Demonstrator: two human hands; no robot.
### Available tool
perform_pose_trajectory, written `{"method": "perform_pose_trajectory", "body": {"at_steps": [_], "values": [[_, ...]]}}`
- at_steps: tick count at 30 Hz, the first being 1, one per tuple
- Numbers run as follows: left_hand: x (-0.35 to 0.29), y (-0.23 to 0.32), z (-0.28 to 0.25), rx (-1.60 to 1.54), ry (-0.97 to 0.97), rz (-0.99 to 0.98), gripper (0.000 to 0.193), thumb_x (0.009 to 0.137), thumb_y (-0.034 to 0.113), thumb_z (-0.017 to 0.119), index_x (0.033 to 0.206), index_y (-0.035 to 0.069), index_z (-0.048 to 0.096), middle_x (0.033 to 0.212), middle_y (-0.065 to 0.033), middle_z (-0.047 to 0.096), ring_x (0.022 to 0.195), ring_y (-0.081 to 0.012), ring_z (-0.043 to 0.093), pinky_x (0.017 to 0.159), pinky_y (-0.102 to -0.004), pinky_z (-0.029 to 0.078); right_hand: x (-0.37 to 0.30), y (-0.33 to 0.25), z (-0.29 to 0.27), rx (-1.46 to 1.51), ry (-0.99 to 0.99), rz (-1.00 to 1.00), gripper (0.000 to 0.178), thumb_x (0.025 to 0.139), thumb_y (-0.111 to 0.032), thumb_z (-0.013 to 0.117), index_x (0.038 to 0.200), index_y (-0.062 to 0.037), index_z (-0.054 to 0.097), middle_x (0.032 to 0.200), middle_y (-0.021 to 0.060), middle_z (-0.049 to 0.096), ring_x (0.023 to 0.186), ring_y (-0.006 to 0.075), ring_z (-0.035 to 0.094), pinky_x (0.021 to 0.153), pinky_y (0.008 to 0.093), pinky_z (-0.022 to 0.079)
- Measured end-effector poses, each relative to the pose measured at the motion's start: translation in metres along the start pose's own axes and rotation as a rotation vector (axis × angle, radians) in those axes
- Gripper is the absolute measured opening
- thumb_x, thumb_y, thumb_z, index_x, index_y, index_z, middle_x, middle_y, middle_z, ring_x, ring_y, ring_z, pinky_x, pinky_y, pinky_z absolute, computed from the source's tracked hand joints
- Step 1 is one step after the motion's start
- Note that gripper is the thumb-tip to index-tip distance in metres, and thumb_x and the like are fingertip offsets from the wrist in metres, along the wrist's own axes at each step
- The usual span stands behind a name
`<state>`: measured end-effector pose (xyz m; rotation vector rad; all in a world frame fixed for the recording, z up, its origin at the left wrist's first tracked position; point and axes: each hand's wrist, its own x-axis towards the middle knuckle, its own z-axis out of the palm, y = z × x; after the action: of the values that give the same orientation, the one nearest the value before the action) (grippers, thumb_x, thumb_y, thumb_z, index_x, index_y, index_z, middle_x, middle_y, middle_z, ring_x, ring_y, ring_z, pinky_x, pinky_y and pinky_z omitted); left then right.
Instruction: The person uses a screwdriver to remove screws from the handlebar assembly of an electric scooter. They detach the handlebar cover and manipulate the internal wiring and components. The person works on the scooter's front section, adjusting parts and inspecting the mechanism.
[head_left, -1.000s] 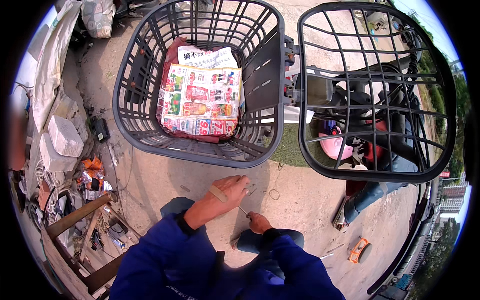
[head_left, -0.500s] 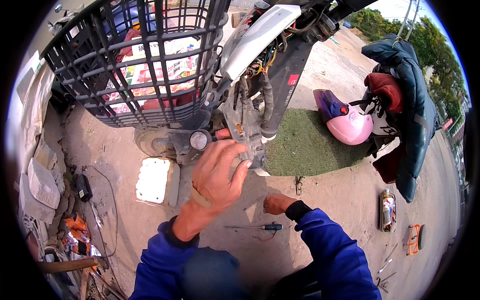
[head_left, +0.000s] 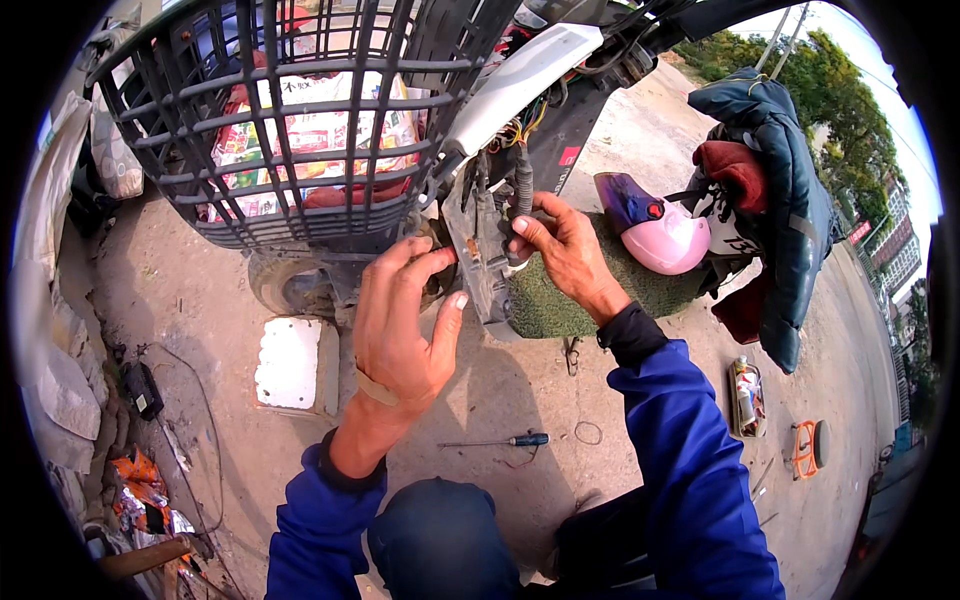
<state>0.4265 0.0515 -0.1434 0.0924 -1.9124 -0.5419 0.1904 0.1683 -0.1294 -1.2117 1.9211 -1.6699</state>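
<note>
The front of a scooter stands before me, its wires point(head_left: 522, 125) exposed beneath a white panel point(head_left: 520, 85). My left hand point(head_left: 405, 325) is open, its thumb apart and bent fingertips at the left side of a dirty grey plastic cover point(head_left: 470, 250). What those fingertips touch is partly hidden. On the other side of the cover, my right hand point(head_left: 570, 255) pinches the lower part of a black corrugated cable tube point(head_left: 523, 180) between thumb and fingers. A blue-handled screwdriver point(head_left: 525, 440) lies on the ground below my hands.
A black basket point(head_left: 290, 235) holding packages overhangs the upper left. Green matting point(head_left: 550, 300) covers the footboard; a pink helmet point(head_left: 670, 240) and dark padded cover point(head_left: 790, 240) are at right. On the ground are a white block point(head_left: 290, 362), a tray point(head_left: 747, 400) and an orange-framed stool point(head_left: 805, 450).
My right hand has risen from low over the ground to the corrugated tube. My left hand has shifted slightly left, its fingers still by the cover. The view has tilted and shifted.
</note>
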Motion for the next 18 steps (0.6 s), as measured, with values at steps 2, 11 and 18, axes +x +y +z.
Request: {"method": "perform_pose_trajectory", "body": {"at_steps": [2,11,18], "values": [[0.009,0.005,0.007,-0.032,0.015,-0.020,0.051,0.084,-0.001,0.081,0.132,-0.003,0.064,0.139,-0.0231,0.061,0.118,-0.0409,0.065,0.101,-0.0466,0.054,0.002,-0.005,0.003,-0.029,0.040,-0.035,0.031,0.107,-0.014,0.071,0.133,0.0014,0.067,0.091,0.0029,0.073,0.078,0.0091,0.066,0.070,0.0264,0.054],[0.040,0.008,0.031,0.272,-0.063,0.135,0.073,0.088,0.008,0.081,0.150,-0.007,0.046,0.155,-0.0307,0.048,0.139,-0.0483,0.054,0.110,-0.0488,0.051,0.014,-0.012,0.016,0.171,0.163,-0.217,0.029,0.103,-0.013,0.073,0.128,0.0009,0.071,0.089,0.0003,0.071,0.067,0.0054,0.059,0.061,0.0247,0.049],[0.069,0.010,0.044,0.437,-0.082,0.126,0.081,0.098,0.011,0.074,0.162,-0.009,0.029,0.161,-0.0347,0.041,0.150,-0.0482,0.045,0.124,-0.0478,0.039,0.041,-0.001,0.021,-0.005,0.263,-0.501,0.032,0.095,-0.021,0.080,0.117,0.0013,0.075,0.091,0.0088,0.070,0.063,0.0193,0.066,0.062,0.0337,0.053]]}}
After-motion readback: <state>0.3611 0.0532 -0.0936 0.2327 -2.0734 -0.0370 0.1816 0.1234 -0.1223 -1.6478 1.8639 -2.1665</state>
